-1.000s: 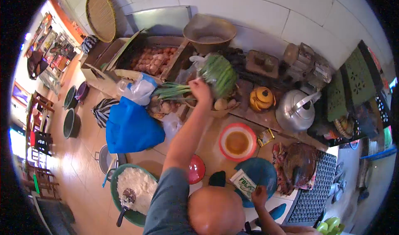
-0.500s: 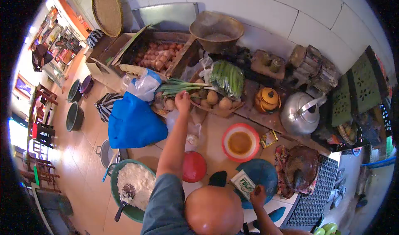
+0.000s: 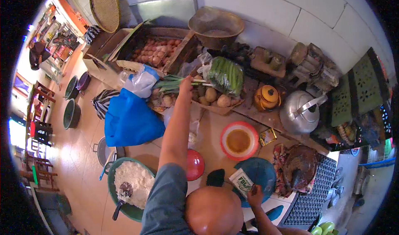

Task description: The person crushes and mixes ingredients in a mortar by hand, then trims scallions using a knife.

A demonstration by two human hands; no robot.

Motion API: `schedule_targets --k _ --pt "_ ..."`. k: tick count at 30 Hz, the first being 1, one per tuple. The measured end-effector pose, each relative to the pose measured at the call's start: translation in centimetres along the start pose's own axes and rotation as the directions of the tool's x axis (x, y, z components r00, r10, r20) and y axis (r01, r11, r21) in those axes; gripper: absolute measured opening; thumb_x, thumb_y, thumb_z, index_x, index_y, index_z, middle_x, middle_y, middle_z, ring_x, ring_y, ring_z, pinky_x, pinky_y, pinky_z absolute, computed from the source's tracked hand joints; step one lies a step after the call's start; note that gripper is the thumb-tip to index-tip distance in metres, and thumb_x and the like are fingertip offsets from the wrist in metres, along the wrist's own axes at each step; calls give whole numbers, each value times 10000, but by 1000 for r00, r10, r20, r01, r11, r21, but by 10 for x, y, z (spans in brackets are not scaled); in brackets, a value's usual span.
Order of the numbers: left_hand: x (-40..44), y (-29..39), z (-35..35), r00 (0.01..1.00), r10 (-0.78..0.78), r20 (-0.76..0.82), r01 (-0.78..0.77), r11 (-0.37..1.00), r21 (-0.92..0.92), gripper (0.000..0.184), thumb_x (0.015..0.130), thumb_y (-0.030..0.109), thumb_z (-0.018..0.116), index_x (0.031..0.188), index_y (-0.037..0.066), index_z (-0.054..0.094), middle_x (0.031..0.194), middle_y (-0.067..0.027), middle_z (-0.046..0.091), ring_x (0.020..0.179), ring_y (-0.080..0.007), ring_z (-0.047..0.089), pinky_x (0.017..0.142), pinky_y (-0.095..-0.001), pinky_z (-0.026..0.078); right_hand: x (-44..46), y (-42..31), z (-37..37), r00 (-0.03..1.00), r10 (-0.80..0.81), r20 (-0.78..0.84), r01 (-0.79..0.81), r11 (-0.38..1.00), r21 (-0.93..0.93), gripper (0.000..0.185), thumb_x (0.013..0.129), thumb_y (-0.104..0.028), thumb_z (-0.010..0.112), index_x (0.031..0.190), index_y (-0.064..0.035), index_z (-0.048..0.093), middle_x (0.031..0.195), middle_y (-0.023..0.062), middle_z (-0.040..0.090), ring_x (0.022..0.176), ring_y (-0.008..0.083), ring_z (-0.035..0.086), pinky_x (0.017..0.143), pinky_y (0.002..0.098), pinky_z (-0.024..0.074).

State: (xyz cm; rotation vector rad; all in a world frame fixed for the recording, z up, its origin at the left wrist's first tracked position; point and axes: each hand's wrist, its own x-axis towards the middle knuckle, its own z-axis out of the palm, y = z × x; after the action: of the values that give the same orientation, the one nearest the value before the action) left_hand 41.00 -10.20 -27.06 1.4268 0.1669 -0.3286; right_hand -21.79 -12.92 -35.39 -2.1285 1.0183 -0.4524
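Observation:
My left hand (image 3: 186,84) reaches across a bunch of spring onions (image 3: 167,85) lying on a cardboard box of potatoes (image 3: 210,95). Its fingers are too small and hidden to show whether they grip the stalks. Just right of it lies a clear plastic bag of long green vegetables (image 3: 225,75). Low in the view, my right hand (image 3: 254,196) is closed on the lower corner of a white packet with green lettering (image 3: 241,182). The packet is held over a blue-green basin (image 3: 262,174).
A red-rimmed bowl of brown liquid (image 3: 239,141), a blue bag (image 3: 131,120) and a green basin of white food (image 3: 135,181) stand on the floor. Behind are a box of eggs (image 3: 156,50), a metal kettle (image 3: 301,112) and a yellow-lidded pot (image 3: 267,97). A stone mortar (image 3: 300,164) sits at right.
My left hand has moved farther forward, from the near side of the spring onions to over their stalks. My right hand still holds the packet, slightly shifted.

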Motion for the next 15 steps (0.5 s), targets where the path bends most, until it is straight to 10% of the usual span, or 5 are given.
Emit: schedule_targets --k 3,12,15 --pt "-9 12 10 964 -236 -121 225 969 -97 388 746 162 596 1105 23 555 1054 -83 531 939 -189 462 761 -369 401 -5 13 0 987 137 87 -138 990 1 335 658 -89 639 961 -53 500 763 90 597 674 180 598 624 307 476" --pt "-62 7 28 970 207 -126 -239 904 -355 333 769 -25 564 1099 15 556 1021 -67 560 836 -155 537 708 -237 425 -15 26 1 986 128 107 -136 988 70 382 699 -49 621 1053 -4 487 845 100 596 791 153 588 700 292 473" --pt "-41 4 30 770 599 -219 -635 753 -174 325 765 -25 552 1084 24 587 933 -64 587 755 -144 542 685 -256 435 -6 17 -4 997 -55 48 49 992 117 372 708 -66 614 1054 -10 489 851 111 599 783 184 594 694 298 473"
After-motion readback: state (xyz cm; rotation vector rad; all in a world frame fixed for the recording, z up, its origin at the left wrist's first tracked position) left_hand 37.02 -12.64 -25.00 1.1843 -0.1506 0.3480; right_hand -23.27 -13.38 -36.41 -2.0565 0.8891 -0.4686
